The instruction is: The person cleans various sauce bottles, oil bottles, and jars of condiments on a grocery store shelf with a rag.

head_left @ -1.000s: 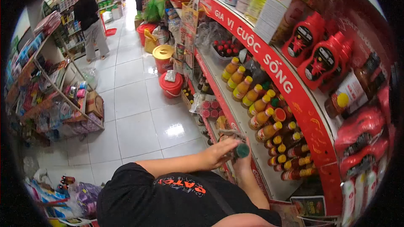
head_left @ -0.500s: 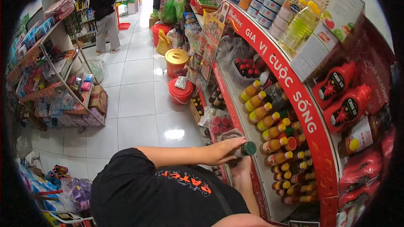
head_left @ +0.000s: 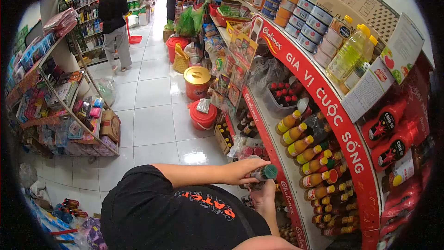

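My left hand (head_left: 244, 170) is closed around the side of a bottle with a dark green cap (head_left: 269, 171), close below the cap. From beneath, my right hand (head_left: 263, 197) grips the same bottle, which is tilted with its cap toward the shelf. My fingers cover most of the bottle's body (head_left: 254, 176), so its label and contents cannot be made out. Just right of my hands, a shelf (head_left: 289, 203) with a red edge carries rows of yellow-capped sauce bottles (head_left: 309, 156).
Canned goods (head_left: 306, 37) and oil bottles (head_left: 344, 51) stand on the upper shelf. Red buckets (head_left: 202, 115) line the tiled aisle (head_left: 152, 125). A rack of packaged goods (head_left: 69, 106) stands at left. Another person (head_left: 114, 23) stands farther down the aisle.
My view has shifted, so the shelves appear lower and farther right. The bottle has turned slightly in my hands and shows more below its cap. A greyish cloth-like piece beyond my left fingers is now mostly hidden.
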Demonstrator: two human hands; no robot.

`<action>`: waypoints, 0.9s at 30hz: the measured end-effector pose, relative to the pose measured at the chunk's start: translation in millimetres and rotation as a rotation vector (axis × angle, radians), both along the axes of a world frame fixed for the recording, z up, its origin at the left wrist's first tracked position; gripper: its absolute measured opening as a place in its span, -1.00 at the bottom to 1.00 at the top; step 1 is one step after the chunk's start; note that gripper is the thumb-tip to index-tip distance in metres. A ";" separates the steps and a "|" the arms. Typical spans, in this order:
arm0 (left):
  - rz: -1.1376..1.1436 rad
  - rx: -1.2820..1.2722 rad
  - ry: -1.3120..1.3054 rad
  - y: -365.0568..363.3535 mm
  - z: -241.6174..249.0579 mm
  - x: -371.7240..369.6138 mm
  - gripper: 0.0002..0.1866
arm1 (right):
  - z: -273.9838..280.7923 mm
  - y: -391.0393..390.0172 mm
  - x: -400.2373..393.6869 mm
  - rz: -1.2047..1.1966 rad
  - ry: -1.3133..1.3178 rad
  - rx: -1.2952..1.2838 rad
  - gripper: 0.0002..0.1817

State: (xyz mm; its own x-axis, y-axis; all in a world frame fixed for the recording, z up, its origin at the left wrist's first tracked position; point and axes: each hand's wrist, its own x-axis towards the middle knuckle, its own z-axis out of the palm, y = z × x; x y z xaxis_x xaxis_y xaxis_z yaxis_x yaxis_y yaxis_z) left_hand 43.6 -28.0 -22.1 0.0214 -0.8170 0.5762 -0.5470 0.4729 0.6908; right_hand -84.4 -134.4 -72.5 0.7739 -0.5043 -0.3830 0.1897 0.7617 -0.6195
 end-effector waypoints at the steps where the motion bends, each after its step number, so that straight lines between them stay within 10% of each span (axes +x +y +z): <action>1: -0.009 -0.004 0.035 0.1 -3.2 1.9 -0.32 | -2.8 -1.2 1.7 -0.010 0.002 -0.019 -0.65; 7: 0.004 -0.034 0.041 0.2 -10.0 1.1 -0.32 | -1.7 -7.4 -5.6 -0.125 0.142 -0.514 -0.65; 17: -0.029 -0.069 0.043 -21.4 -17.9 -33.1 -0.35 | -1.7 -0.6 -32.3 0.083 -0.050 0.102 -0.51; 24: -0.085 0.188 0.141 -27.4 -18.9 -49.2 -0.32 | -32.7 -26.2 -60.7 -0.147 0.112 -0.407 -0.65; 27: -0.040 0.072 0.060 -29.3 -20.6 -53.3 -0.32 | -1.5 -14.1 -56.8 -0.288 0.175 -0.247 -0.65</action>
State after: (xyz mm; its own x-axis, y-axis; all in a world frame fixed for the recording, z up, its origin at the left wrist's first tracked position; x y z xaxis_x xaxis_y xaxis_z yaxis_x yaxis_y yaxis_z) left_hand -9.7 -57.3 -42.7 0.0205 -0.8570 0.5149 -0.4857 0.4416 0.7544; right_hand -141.2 -148.6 -73.9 0.5219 -0.7837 -0.3366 0.2492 0.5175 -0.8186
